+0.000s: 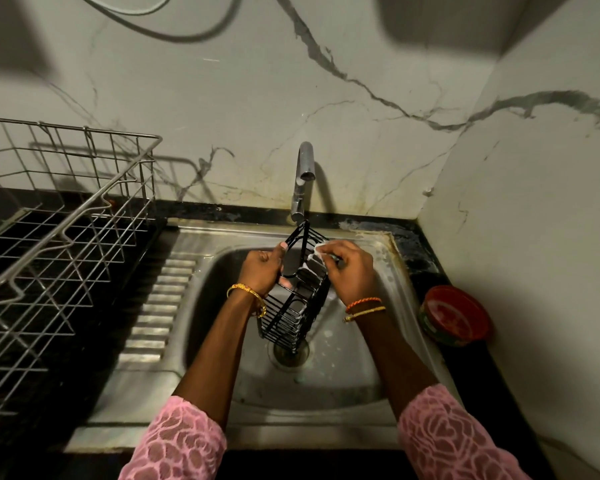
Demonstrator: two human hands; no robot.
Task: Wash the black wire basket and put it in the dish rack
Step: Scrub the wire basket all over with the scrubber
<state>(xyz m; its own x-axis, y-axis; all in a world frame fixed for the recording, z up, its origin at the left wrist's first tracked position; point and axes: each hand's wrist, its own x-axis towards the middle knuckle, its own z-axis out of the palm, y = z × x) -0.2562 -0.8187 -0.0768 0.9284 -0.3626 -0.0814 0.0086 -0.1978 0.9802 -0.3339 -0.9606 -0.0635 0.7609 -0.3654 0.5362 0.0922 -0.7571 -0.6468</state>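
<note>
- The black wire basket (293,299) is gripped at its rim by the curled fingers of the left hand (262,270).
- A soapy white scrubber (318,250) is pinched by the right hand (349,268) against the basket.
- The basket is held tilted above the sink (222,341), below the tap (303,181).
- The dish rack (66,216) is seen on the worktop to the left.
- A red tub (456,315) is seen to the right; no writing can be read.

The sink (357,403) is set into the tabletop (426,271), with the tap (303,178) rising behind its basin against the back wall and the drain (290,355) in the basin floor. The wire basket (298,299) is held tilted over the basin above the drain, the left hand (262,271) on its left side and the right hand (349,270) on its right. The dish rack (59,216) stands on the tabletop left of the sink, and a round tin (456,315) sits on the tabletop to the right, near the side wall.
</note>
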